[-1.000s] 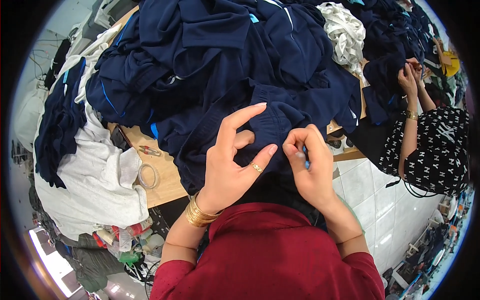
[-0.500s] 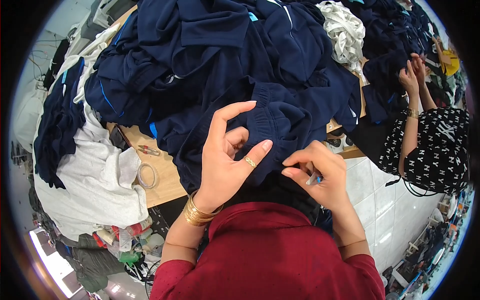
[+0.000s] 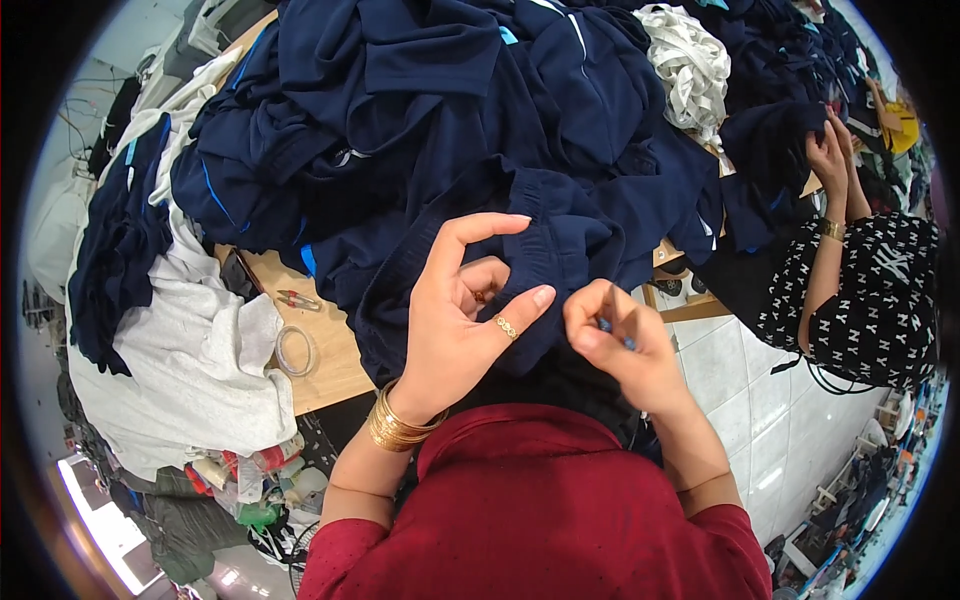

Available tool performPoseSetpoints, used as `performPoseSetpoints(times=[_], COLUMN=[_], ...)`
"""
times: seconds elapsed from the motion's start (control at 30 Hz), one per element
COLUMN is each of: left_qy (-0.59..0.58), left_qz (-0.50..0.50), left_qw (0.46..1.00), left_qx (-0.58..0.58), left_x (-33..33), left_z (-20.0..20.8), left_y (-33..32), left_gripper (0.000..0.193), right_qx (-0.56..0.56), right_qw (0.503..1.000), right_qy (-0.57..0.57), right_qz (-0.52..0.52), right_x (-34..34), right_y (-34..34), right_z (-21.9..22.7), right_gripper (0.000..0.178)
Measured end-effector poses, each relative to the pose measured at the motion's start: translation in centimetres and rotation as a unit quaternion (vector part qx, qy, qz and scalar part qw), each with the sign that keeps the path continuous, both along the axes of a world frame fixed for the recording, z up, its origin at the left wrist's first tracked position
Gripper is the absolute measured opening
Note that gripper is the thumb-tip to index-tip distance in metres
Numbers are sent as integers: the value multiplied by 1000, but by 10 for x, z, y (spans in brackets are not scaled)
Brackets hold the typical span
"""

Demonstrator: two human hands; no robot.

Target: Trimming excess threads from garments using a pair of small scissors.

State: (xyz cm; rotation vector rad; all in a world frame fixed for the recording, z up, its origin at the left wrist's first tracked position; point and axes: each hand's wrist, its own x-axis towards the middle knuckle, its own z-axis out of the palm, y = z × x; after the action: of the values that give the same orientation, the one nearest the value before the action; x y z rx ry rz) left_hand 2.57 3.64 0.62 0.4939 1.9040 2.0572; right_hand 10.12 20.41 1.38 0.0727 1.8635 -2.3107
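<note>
A navy garment with a gathered elastic waistband [image 3: 538, 235] lies in front of me at the near edge of a big navy pile. My left hand [image 3: 455, 310] is at this waistband, thumb and index finger spread along it, the other fingers curled under. It seems to hold the cloth, though the grip is partly hidden. Just right of it, my right hand [image 3: 630, 345] is closed, thumb against index finger, near the waistband. Tucked in its fingers is a small blue object [image 3: 606, 325], mostly covered, so its kind does not show.
Navy garments [image 3: 430, 80] cover the wooden table [image 3: 330, 345]. Small snips [image 3: 297, 300] and a clear ring [image 3: 295, 351] lie left, beside light grey cloth [image 3: 200, 370]. White tape [image 3: 685, 65] is bundled at back right. On the right, a co-worker's hands [image 3: 832, 155] handle navy cloth.
My left hand and the waistband have shifted slightly right. My right hand has turned and its fingers have curled further round the blue object. The co-worker has raised a piece of navy cloth.
</note>
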Motion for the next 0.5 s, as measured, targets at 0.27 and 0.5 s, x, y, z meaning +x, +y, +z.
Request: performPoseSetpoints(times=[0.27, 0.5], left_qy=[-4, 25], left_qz=[10, -3], left_qw=[1000, 1000], left_qx=[8, -19], left_x=[-1, -2], left_z=[-2, 2], left_y=[-3, -4], left_gripper=[42, 37], right_qx=[390, 444], right_qw=[907, 873], right_qy=[147, 183], right_qz=[-58, -81], right_x=[1, 11], right_y=[15, 10], right_z=[14, 5], right_gripper=[34, 27])
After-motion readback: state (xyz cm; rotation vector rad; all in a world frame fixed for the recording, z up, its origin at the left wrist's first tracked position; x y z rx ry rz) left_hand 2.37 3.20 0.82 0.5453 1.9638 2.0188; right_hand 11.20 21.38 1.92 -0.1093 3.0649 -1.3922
